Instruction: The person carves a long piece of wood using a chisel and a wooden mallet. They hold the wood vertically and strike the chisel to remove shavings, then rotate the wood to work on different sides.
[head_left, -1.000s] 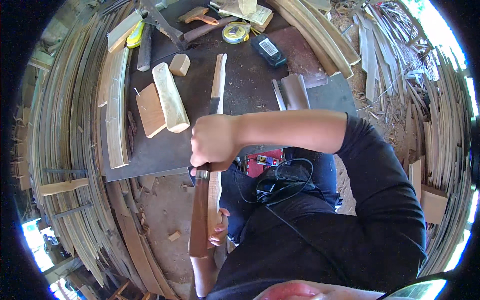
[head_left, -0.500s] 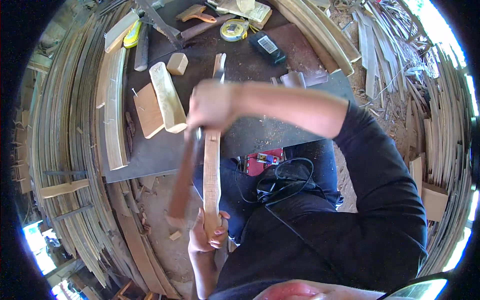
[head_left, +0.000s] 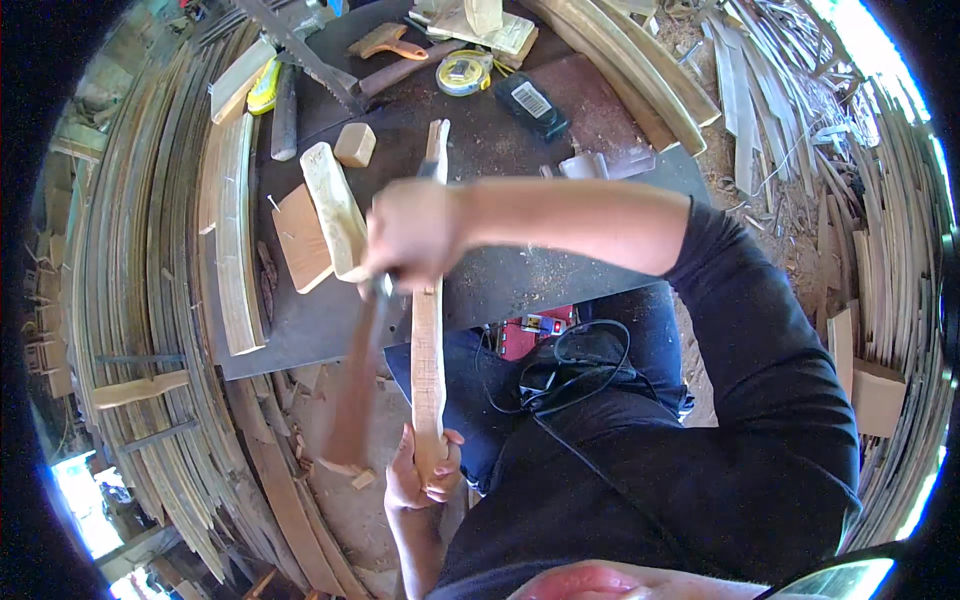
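My left hand (head_left: 426,468) is closed around the near end of a long pale wood strip (head_left: 427,365). The strip points away from me over the table edge, its far end above the dark table (head_left: 510,260). My right hand (head_left: 410,235), smeared by motion, is closed on a long-handled knife. Its brown wooden handle (head_left: 352,390) trails down and to the left, also blurred. Past the knuckles, a dark piece that looks like its blade (head_left: 430,168) lies against the strip. The hand hides most of the metal part.
Left of my right hand lie a whittled wood piece (head_left: 333,210), a small block (head_left: 355,146) and a board with nails (head_left: 237,240). Farther back are a saw (head_left: 310,55), a brush (head_left: 385,42) and a tape measure (head_left: 464,74). Stacked slats (head_left: 135,260) stand at left.
My right hand and the knife have moved a little toward me along the strip, the handle end swinging down and left. My left hand keeps its grip. The whole view has shifted slightly.
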